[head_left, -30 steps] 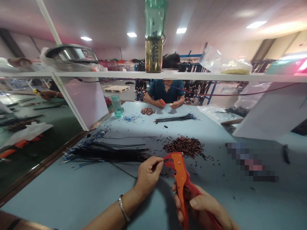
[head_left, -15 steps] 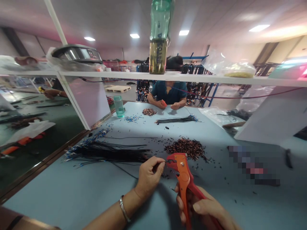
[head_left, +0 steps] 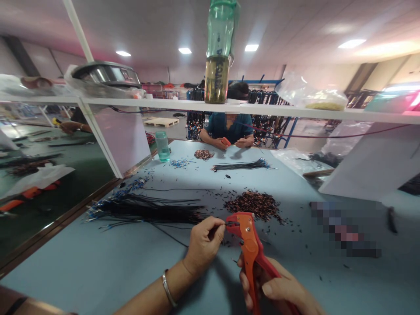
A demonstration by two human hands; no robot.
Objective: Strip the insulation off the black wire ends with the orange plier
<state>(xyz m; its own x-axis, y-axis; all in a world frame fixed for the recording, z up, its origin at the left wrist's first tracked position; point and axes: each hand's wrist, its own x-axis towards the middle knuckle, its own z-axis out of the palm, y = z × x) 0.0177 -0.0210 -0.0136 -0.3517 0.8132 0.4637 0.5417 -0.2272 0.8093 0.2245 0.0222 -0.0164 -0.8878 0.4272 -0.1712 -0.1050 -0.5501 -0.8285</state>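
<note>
Between the thumb and forefinger of my left hand [head_left: 205, 245] is a thin black wire [head_left: 187, 245], mostly hidden by the fingers. Its tip reaches the jaws of an orange and red wire stripper [head_left: 248, 245]. My right hand [head_left: 278, 284] is wrapped around the stripper's handles and holds it upright, jaws pointing left. To the left lies a thick bundle of black wires [head_left: 154, 209] with blue and metal ends. Behind the stripper is a heap of small dark and copper-coloured offcuts [head_left: 254, 204].
Across the blue-grey table [head_left: 98, 267], a person [head_left: 226, 129] holds an orange tool near a smaller wire bundle [head_left: 241, 165]. A shelf [head_left: 170, 103] crosses above, bearing a green bottle [head_left: 217, 52]. A teal cup [head_left: 162, 146] stands at the far left. Scraps lie at right.
The wire tip and stripper jaws stay together, with only a slight shift to the left and down in the view. Across the table, the person's hands have moved slightly.
</note>
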